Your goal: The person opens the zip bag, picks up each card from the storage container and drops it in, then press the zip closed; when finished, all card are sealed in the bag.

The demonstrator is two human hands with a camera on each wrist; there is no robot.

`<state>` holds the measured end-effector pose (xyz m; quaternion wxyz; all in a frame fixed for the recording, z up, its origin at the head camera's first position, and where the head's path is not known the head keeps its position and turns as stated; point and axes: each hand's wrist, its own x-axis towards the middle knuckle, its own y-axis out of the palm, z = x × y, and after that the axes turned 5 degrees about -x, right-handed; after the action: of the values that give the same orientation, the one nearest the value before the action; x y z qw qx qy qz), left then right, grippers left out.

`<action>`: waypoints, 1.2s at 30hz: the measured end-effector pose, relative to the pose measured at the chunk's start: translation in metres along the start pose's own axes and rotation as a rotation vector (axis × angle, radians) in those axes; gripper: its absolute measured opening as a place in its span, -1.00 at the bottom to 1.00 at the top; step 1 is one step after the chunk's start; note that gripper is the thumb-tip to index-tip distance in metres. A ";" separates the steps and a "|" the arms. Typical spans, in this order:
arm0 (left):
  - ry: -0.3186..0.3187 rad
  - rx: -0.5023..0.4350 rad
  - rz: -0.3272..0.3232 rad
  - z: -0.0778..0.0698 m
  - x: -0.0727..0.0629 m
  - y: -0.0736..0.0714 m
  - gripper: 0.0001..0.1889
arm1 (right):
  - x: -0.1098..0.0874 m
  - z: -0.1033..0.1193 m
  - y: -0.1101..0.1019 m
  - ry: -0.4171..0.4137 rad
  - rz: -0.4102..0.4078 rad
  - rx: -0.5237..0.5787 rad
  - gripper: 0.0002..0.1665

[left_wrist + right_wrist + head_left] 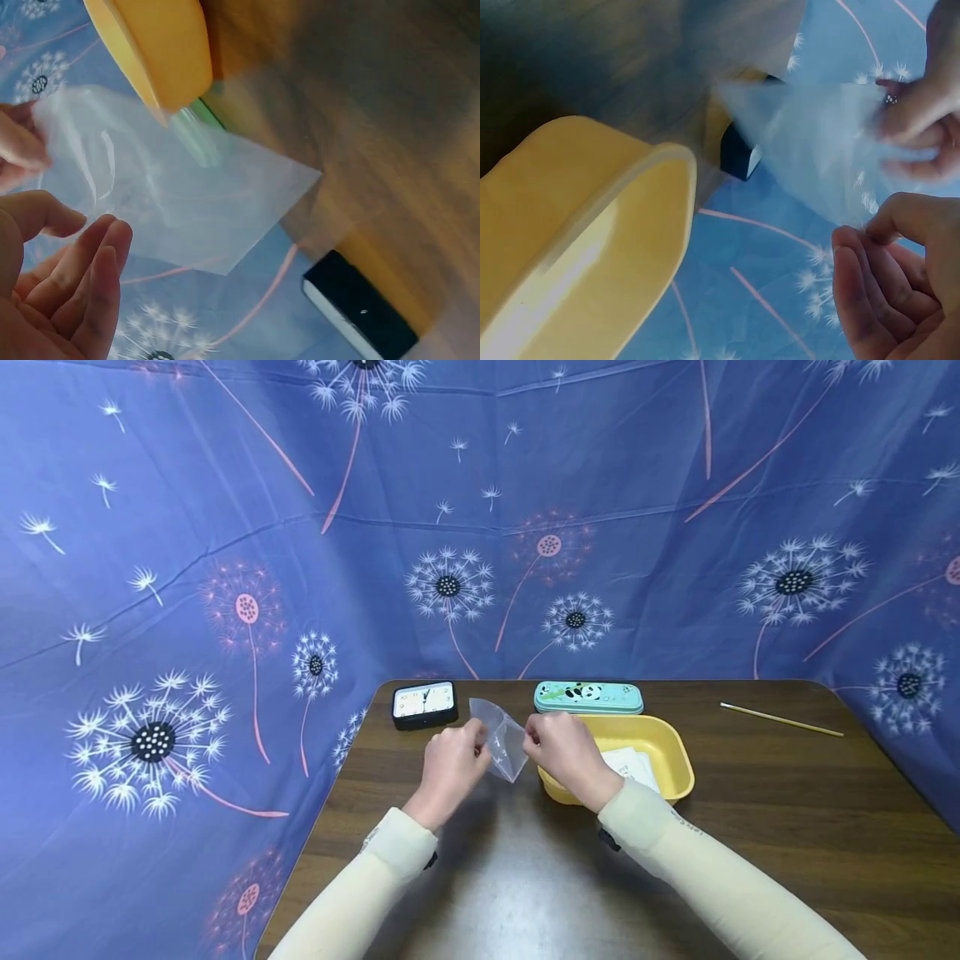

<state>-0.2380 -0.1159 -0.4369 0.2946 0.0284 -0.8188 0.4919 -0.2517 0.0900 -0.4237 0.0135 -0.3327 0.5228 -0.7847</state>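
Both hands are raised over the table with a clear plastic bag (501,737) stretched between them, its pointed corner hanging down. My left hand (453,767) pinches the bag's edge on the left side; in the left wrist view thumb and fingertips of this hand (71,274) come together at the film (180,187). On the other side, my right hand (564,752) grips the bag's edge between thumb and fingers, as the right wrist view shows at the film's corner (847,202). The bag looks flat and see-through. My left hand is blurred in the right wrist view.
Beneath and beside my right hand stands a yellow plastic basin (671,747) with white packets (633,766) inside. Behind it lies a mint panda-print case (588,697). A black-framed clock (424,703) stands at the back left, and a thin yellow stick (783,719) lies far right.
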 end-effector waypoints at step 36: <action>0.133 0.168 -0.349 0.003 0.001 -0.014 -0.86 | -0.012 -0.006 0.003 0.099 0.023 -0.006 -0.79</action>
<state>-0.2355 -0.1259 -0.4264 0.4252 0.1619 -0.7363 0.5008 -0.2466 0.0975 -0.4332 -0.0043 -0.2876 0.5289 -0.7984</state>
